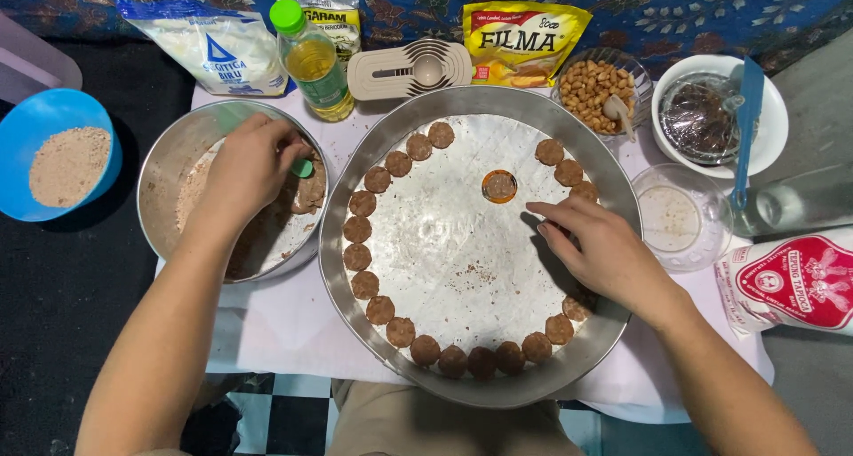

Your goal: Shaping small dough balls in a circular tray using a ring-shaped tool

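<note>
A: What was the left hand [253, 167] doing?

B: It was reaching down into the steel bowl [169, 158], fingers curled around a small green cutter [304, 167]. Brown dough [306, 192] lay right beneath it, pressed against the bowl's near wall.

A: And the right hand [597, 243]?

B: It lay inside the big round tray [355, 349], fingers drawn close together and pointing toward the tray's middle. I couldn't tell whether it pinched anything. Flat brown dough discs [380, 310] ran along the tray's edge. Some sat just beyond its fingertips, others just below the wrist, and the longest row curved along the far side from it.

A: Anything in the middle of the tray?

B: A small orange ring cutter [499, 186] with dough inside, just ahead of the right hand's fingers.

A: What lay further out?

B: Beyond the right hand stood a glass bowl of peanuts [593, 85], a white bowl [773, 123] with a blue spatula [746, 127], an empty clear glass bowl [680, 216] and a red and white flour bag [795, 283]. Past the left hand stood a blue bowl of crumbs [55, 158], a white bag [218, 47], an oil bottle [313, 61], a set of measuring spoons [409, 70] and a yellow pouch [524, 39]. Everything rested on a white cloth [275, 327] over the bench.
</note>
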